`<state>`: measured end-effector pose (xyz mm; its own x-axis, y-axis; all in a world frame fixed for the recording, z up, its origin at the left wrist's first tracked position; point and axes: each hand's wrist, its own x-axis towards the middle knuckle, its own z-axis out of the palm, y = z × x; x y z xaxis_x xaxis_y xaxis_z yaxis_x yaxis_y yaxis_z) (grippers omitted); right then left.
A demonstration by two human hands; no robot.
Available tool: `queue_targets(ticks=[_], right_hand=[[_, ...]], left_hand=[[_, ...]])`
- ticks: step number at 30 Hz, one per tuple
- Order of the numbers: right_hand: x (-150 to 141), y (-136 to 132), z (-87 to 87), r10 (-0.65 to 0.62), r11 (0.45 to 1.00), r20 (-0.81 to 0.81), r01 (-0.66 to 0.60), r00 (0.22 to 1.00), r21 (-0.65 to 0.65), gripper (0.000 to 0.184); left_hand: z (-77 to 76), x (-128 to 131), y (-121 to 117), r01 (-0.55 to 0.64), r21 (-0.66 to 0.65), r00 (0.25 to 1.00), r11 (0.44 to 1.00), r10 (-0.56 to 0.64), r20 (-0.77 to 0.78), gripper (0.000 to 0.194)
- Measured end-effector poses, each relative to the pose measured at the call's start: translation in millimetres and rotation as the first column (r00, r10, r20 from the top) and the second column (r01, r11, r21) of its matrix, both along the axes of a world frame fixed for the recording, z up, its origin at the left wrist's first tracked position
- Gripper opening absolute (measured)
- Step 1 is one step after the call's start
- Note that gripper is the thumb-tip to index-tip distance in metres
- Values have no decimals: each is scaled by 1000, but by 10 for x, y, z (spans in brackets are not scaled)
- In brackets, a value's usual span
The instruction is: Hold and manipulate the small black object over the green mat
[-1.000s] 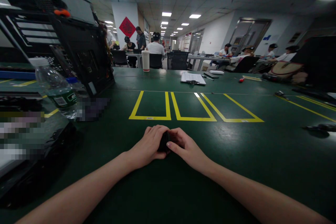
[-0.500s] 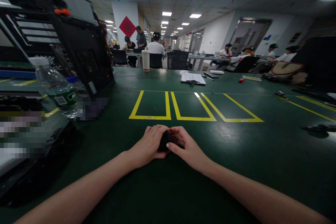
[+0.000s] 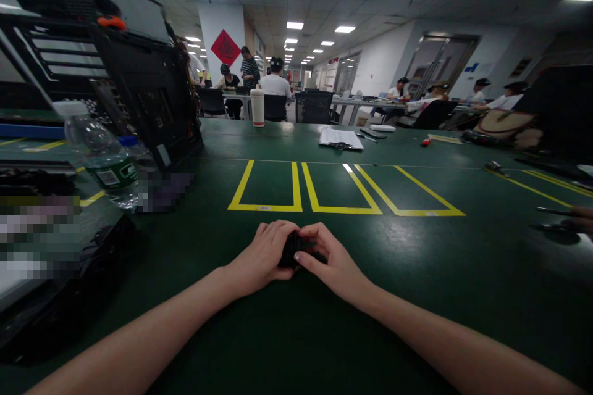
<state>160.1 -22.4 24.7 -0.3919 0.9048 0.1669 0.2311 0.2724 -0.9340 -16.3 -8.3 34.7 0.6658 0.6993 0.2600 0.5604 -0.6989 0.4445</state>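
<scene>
A small black object [image 3: 291, 251] is held between my two hands, low over the green tabletop [image 3: 296, 327]; fingers cover much of it and its kind cannot be made out. My left hand [image 3: 263, 252] wraps round its left side, fingers over the top and thumb below. From the right, my right hand [image 3: 331, 262] closes on it with thumb and fingertips. Just beyond the hands, yellow tape [image 3: 264, 207] marks several open-topped outlines on the table.
Computer cases [image 3: 152, 99] and a water bottle [image 3: 104, 160] stand at left. A clipboard [image 3: 340, 137] and a white cup [image 3: 257, 107] are farther back. At the right edge, another person's hand [image 3: 584, 220] is near a dark tool [image 3: 558, 228]. People sit at tables behind.
Another person's hand has come into view at the right edge with a thin dark item. My own hands and the black object have hardly moved.
</scene>
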Motion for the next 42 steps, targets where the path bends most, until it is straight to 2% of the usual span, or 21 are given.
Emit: queue_targets(ticks=[3, 5, 8, 12, 14, 22, 26, 28, 33, 36, 39, 42], right_hand=[[3, 5, 0, 37, 997, 11, -36, 999, -73, 29], [2, 5, -4, 57, 996, 16, -55, 998, -74, 27], [1, -1, -8, 48, 999, 43, -48, 998, -5, 24], [1, -12, -4, -5, 987, 77, -7, 997, 158, 21], [0, -12, -4, -17, 983, 64, 5, 998, 186, 19], [-9, 5, -39, -7, 1000, 18, 7, 1000, -3, 33], [-8, 8, -25, 32, 998, 57, -30, 998, -48, 27], [-6, 1, -12, 33, 999, 75, -33, 997, -8, 24], [-4, -18, 0, -21, 983, 91, 4, 996, 184, 21], [-7, -10, -6, -18, 993, 54, 11, 998, 114, 19], [-10, 7, -5, -11, 1000, 32, 12, 999, -8, 25], [-8, 15, 6, 25, 997, 42, -22, 999, -73, 27]], left_hand=[[-8, -5, -1, -6, -15, 1000, 1000, 6, -8, 55], [-8, -6, -2, -13, -19, 1000, 1000, 12, -13, 55], [4, -6, -5, -14, -21, 1000, 1000, 13, -17, 55], [23, -3, -4, -4, -17, 1000, 1000, 4, -13, 53], [26, 2, -4, -1, -12, 1000, 1000, 1, -16, 54], [1, 8, 1, -12, -5, 1000, 1000, 12, -23, 57], [-6, -1, 5, -9, -12, 1000, 1000, 9, -21, 55], [0, -3, 4, -9, -16, 1000, 1000, 8, -21, 55], [18, 1, 0, -3, -9, 1000, 1000, 3, -30, 54], [14, 1, 0, 2, -1, 1000, 1000, -2, -26, 53], [3, -5, 0, -8, -12, 1000, 1000, 8, -22, 55], [1, -13, -4, -12, -33, 1000, 999, 11, -18, 56]])
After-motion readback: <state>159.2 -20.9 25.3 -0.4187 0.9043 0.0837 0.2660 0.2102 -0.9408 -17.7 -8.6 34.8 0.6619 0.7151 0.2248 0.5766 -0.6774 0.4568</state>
